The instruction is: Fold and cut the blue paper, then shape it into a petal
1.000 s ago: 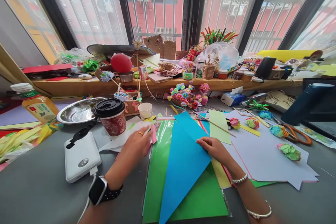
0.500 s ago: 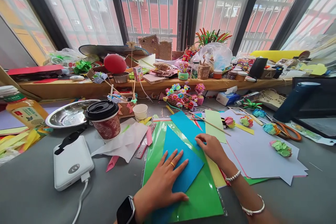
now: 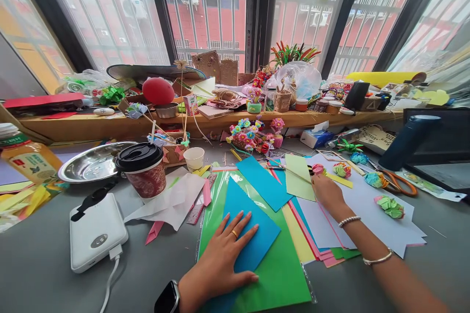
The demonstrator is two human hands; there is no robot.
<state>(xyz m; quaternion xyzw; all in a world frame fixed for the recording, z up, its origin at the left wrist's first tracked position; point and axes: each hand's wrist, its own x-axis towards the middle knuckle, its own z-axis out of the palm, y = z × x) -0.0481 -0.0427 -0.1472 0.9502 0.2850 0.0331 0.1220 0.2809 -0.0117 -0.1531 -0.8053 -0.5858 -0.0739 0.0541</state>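
My left hand (image 3: 227,249) lies flat with spread fingers on a blue paper sheet (image 3: 253,234) with a pointed top. Beneath it is a green sheet pack (image 3: 282,279) in a clear sleeve. A second blue strip (image 3: 262,181) lies just beyond, slanting to the right. My right hand (image 3: 328,195) is over the right-hand papers, fingers curled, at the near end of a thin wooden stick (image 3: 297,172). That stick crosses a pale green strip (image 3: 299,190). The fingertips are partly hidden, so I cannot make out what they grip.
White sheets (image 3: 360,220) with folded paper flowers (image 3: 391,207) and orange-handled scissors (image 3: 402,186) are to the right. On the left stand a lidded coffee cup (image 3: 145,178), a white power bank (image 3: 97,232) with a cable and a metal dish (image 3: 95,168). Crafts crowd the wooden ledge (image 3: 235,120).
My right hand has moved right, from beside the blue strip to the stick's near end. My left hand stays flat on the blue sheet. The whole view has shifted slightly.
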